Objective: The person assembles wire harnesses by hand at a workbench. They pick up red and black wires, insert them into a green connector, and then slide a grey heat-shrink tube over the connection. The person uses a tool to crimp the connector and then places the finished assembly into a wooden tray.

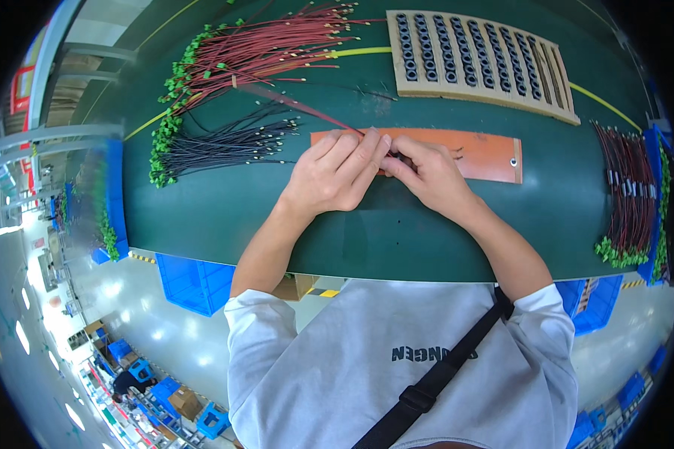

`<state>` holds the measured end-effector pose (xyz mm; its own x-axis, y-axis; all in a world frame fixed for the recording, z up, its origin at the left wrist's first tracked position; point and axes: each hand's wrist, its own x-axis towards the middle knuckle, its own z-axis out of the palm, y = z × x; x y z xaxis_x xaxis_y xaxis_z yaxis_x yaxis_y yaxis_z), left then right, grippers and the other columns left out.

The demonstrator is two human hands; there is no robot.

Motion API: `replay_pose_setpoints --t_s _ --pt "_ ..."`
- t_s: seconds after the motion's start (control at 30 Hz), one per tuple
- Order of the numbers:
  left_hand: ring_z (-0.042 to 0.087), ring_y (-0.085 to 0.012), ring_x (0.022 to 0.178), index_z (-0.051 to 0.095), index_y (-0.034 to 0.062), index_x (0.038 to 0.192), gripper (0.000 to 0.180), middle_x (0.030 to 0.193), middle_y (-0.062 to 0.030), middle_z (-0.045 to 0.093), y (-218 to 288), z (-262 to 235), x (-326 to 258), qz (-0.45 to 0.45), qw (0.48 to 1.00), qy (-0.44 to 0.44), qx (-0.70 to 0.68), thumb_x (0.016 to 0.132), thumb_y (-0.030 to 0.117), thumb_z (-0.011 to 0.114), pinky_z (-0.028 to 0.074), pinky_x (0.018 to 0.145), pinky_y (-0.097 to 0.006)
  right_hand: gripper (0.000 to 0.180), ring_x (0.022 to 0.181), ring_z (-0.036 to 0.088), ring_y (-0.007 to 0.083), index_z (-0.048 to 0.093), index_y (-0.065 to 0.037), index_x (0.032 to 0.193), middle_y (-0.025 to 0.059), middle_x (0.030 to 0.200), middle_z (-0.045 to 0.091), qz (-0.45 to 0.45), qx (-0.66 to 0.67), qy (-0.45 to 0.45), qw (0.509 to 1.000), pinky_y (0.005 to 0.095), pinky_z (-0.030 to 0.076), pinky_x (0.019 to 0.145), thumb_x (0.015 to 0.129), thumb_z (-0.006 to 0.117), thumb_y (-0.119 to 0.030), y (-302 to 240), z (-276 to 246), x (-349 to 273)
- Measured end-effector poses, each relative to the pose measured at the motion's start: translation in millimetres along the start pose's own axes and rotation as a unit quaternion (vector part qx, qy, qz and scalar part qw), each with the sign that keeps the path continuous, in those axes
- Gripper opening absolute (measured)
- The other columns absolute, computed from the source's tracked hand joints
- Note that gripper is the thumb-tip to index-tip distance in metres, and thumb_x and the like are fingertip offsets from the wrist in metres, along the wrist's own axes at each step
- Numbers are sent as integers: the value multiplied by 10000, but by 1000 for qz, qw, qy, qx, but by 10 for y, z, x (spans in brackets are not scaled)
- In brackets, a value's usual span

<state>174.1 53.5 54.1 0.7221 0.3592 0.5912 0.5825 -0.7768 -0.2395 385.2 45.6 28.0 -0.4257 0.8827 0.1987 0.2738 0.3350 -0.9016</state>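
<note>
Both of my hands meet in a pinch over the left part of an orange strip-shaped board [494, 157]. My left hand [331, 173] is closed on a red wire [307, 109], which slants up and left toward the red wire pile. Touching it, my right hand [433, 178] has thumb and forefinger closed round a small dark piece [397, 156], mostly hidden by the fingers. To the left lies a bundle of black wires [225, 145] with green connectors. Beyond it spreads the pile of red wires [277, 46], also with green connectors at the left end.
A wooden rack [569, 112] with rows of black rings lies at the back right. Bundled dark red wires [627, 198] with green connectors hang together at the far right beside a blue bin [654, 202]. Another blue bin [195, 283] stands below the green table's [202, 224] front edge.
</note>
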Motion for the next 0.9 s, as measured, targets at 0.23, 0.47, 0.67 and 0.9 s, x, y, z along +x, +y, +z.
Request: replay_pose_setpoints --t_s 0.23,0.47,0.67,0.9 --pt "707 -281 881 708 -37 1071 352 1054 -160 715 -482 -22 -59 -52 998 9 36 731 48 669 582 741 -364 211 621 626 176 651 -9 1020 92 730 673 76 98 -14 992 319 481 596 1009 647 -220 51 -22 -22" --pt "700 -263 834 721 -6 1072 339 1070 -115 697 -955 -213 -371 -127 985 -37 109 737 -24 666 580 703 -365 212 626 631 198 653 -7 1007 91 748 686 60 86 -19 994 332 476 602 1021 622 -216 6 -25 -15" --pt "678 -249 721 720 1 1012 205 895 -110 630 -817 -397 -361 -255 957 -138 4 816 -44 682 560 644 -332 224 596 608 206 659 9 938 94 708 637 -37 -36 65 997 348 465 590 1015 618 -198 87 -14 -15" --pt "701 -161 757 666 -38 914 83 937 -86 703 -389 -471 -335 -509 576 -96 -632 875 -98 710 596 688 -291 268 555 526 66 659 34 1001 22 780 582 206 259 -15 943 243 413 495 1054 586 -218 60 -130 73"
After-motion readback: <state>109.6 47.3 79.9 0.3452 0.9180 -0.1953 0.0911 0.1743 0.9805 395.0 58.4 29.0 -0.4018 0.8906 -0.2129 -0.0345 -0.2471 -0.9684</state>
